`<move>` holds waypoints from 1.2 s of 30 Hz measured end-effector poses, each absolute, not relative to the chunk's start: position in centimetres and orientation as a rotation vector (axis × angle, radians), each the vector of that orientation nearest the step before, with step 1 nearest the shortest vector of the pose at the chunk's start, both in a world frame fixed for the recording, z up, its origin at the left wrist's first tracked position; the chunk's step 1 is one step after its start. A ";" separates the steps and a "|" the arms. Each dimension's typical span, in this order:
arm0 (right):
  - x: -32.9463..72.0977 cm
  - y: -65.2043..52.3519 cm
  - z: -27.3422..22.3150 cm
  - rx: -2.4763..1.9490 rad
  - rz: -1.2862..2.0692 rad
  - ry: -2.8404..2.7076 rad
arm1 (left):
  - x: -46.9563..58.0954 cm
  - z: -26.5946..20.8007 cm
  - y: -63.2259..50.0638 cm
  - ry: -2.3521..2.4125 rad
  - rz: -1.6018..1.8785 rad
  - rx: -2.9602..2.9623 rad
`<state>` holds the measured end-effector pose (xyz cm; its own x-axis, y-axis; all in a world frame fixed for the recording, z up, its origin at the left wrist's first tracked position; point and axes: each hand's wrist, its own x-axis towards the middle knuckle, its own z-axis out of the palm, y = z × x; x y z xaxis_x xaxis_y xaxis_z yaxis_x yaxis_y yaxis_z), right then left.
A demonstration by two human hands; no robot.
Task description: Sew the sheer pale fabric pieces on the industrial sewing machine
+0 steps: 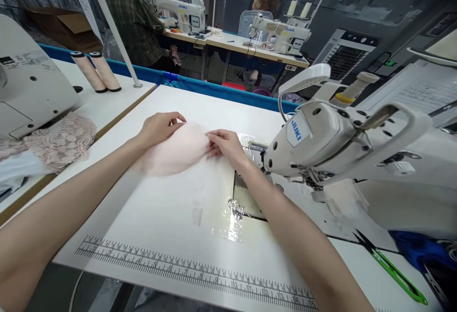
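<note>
Standing right of the perhaps sheer fabric (178,148): a sewing machine (317,136).

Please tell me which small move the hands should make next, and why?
Probably slide the cloth a little toward the near sewing machine. The left hand and right hand are both at the cloth, which lies beside the machine's metal plate, not under its head.
</note>
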<state>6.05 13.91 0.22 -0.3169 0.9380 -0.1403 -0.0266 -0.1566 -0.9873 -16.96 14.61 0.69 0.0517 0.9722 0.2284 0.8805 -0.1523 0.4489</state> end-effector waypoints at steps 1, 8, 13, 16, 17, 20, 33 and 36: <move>6.1 14.0 0.2 -1.114 1.596 -1.315 | -16.9 0.7 14.5 1.924 0.710 2.161; 7.1 13.2 0.7 -1.059 1.608 -1.269 | -16.7 0.7 14.3 1.971 0.756 2.300; 7.5 12.8 0.8 -0.953 1.625 -1.334 | -15.2 2.7 12.1 1.942 0.959 2.295; 7.5 12.8 0.6 -0.934 1.626 -1.342 | -13.4 3.1 9.9 1.602 1.021 2.396; 7.5 12.8 0.6 -0.931 1.627 -1.341 | -12.8 3.0 9.3 1.525 0.977 2.454; 7.5 12.8 0.4 -0.931 1.631 -1.338 | -11.9 1.9 8.3 1.495 0.883 2.529; 7.4 13.0 0.3 -0.945 1.648 -1.299 | -12.1 0.1 8.4 1.524 0.850 2.531; 7.4 13.0 0.5 -0.948 1.659 -1.298 | -12.1 0.1 8.5 1.514 0.868 2.542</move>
<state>7.41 12.95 0.53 -0.3917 0.9168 -0.0780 -0.1452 -0.1453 -0.9787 -12.13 8.48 0.06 0.3598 0.8253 0.4353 0.7923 -0.5166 0.3246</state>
